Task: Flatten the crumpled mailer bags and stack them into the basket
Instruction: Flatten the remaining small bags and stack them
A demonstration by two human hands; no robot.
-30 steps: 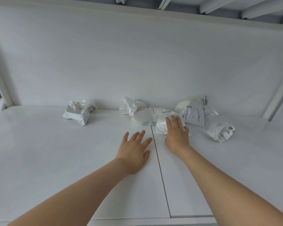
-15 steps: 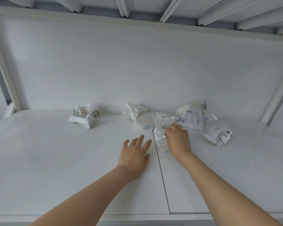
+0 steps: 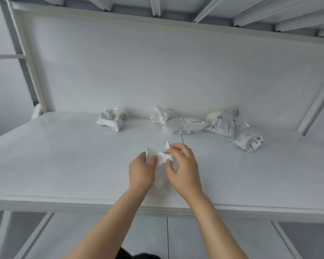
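Note:
A crumpled white mailer bag (image 3: 162, 165) is held between both hands over the middle of the white table (image 3: 64, 161). My left hand (image 3: 141, 171) grips its left edge. My right hand (image 3: 183, 170) pinches its top right part with curled fingers. Several more crumpled mailer bags lie along the back wall: one at the left (image 3: 110, 119), a small one (image 3: 162, 114), a larger one with blue writing (image 3: 183, 125), one with a printed label (image 3: 223, 122) and one at the right (image 3: 250, 141). No basket is in view.
A white back wall (image 3: 157, 71) closes the table's far side, with white frame posts at left (image 3: 32, 71) and right (image 3: 316, 107). The table's front edge (image 3: 64, 204) runs just below my wrists. A seam (image 3: 182, 138) splits the tabletop.
My right hand pulled one bag out of the pile toward me. My left hand left the tabletop and took hold of the same bag. The view tilted down, showing the table's front edge.

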